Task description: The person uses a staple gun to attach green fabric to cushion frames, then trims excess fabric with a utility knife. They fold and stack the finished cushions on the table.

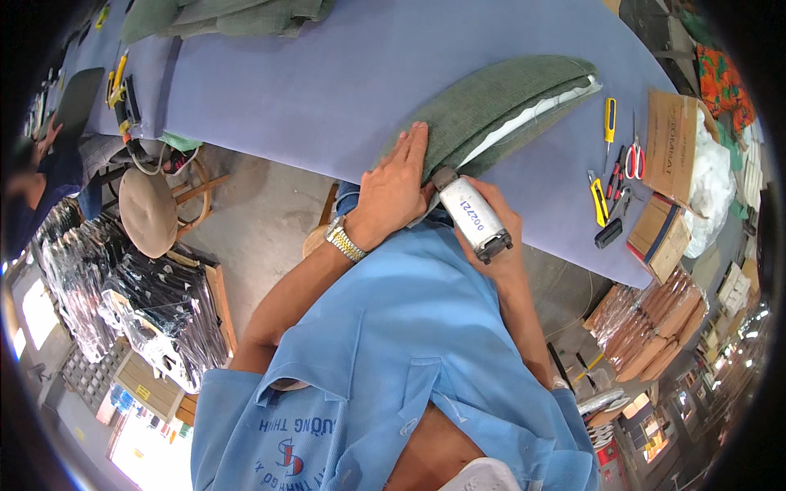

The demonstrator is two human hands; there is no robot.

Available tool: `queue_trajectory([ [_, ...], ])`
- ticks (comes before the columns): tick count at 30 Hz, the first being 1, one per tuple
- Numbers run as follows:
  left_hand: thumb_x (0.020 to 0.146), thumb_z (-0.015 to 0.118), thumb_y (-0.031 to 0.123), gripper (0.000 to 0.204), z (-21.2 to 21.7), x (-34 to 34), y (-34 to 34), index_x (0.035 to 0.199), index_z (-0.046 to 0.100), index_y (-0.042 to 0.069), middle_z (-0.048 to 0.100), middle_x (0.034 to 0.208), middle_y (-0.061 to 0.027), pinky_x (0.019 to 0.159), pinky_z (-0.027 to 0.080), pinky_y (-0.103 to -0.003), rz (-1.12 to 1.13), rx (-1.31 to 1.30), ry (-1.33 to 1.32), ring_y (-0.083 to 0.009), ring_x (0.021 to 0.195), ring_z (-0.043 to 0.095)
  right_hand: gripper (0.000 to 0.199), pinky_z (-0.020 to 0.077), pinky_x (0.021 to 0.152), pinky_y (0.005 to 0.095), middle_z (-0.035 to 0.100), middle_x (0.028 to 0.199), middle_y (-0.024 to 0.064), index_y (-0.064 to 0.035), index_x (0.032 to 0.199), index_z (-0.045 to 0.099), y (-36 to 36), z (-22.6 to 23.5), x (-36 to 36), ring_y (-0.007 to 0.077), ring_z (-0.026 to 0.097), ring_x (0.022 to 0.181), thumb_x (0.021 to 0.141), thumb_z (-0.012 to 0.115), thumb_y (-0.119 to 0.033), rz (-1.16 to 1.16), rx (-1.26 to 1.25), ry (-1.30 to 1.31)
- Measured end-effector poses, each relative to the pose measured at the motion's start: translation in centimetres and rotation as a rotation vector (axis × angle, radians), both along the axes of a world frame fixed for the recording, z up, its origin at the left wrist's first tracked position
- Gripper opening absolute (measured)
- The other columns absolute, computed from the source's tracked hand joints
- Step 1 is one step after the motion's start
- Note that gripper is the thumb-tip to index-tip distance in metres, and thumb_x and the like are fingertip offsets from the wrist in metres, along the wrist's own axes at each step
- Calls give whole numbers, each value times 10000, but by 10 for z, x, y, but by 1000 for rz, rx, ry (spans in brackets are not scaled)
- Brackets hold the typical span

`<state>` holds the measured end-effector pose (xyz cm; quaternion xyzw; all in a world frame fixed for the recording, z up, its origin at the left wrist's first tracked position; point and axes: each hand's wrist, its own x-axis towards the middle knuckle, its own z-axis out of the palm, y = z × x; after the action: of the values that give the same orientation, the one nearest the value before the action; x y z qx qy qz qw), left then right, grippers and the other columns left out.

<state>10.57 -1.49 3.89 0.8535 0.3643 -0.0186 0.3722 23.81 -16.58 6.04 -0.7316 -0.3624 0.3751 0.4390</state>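
Observation:
On the table edge in front of me lies a curved, dark green fabric cushion (483, 102), its long seam parted over a white strip (532, 113). My left hand (393, 192) rests on the cushion's near end, fingers stretched out over the fabric and the thumb close to the tool. In my right hand (499, 217) is a grey-white staple gun (468, 211), the fingers wrapped round its body. The tool's nose meets the near end of the seam, just beside my left thumb. Its contact point with the fabric is hidden.
Right of the cushion lie a yellow screwdriver (609, 121), red-handled scissors (634, 159) and a yellow cutter (598, 199). A cardboard box (667, 147) stands beyond them. Folded green fabric (237, 16) lies at the far left. A round stool (148, 211) and another person (41, 188) are left.

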Motion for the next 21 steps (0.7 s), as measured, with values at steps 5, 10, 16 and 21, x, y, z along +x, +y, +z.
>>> queue_trajectory([
  [5,828,758,114,944,-8,-5,-2,1625,256,54,432,1599,-240,948,574,-529,-31,33,-51,-404,1380,540,578,577,895,383,743,1188,189,-33,1334,661,-5,2,0,335,747,1047,780,786,-135,37,51,-144],
  [10,819,760,104,950,-12,-6,-3,1618,251,22,413,1617,-223,982,567,-516,-50,44,-71,-380,1441,481,561,577,922,392,733,1231,205,-23,1312,677,-11,4,2,340,743,1093,779,794,-152,77,45,-150],
  [16,807,707,57,884,-8,-4,-7,1579,289,-49,404,1609,-265,1113,477,-571,-45,3,-46,-418,1471,439,576,544,876,299,730,1173,146,-4,1344,629,-5,14,3,205,721,990,787,761,-72,102,-80,-28],
  [21,807,779,98,975,-21,-2,-11,1615,243,-1,378,1625,-253,1102,496,-493,-33,68,-72,-434,1471,420,515,531,899,291,731,1119,127,8,1325,625,-7,5,-4,168,695,1004,822,735,-19,68,-13,-80],
])
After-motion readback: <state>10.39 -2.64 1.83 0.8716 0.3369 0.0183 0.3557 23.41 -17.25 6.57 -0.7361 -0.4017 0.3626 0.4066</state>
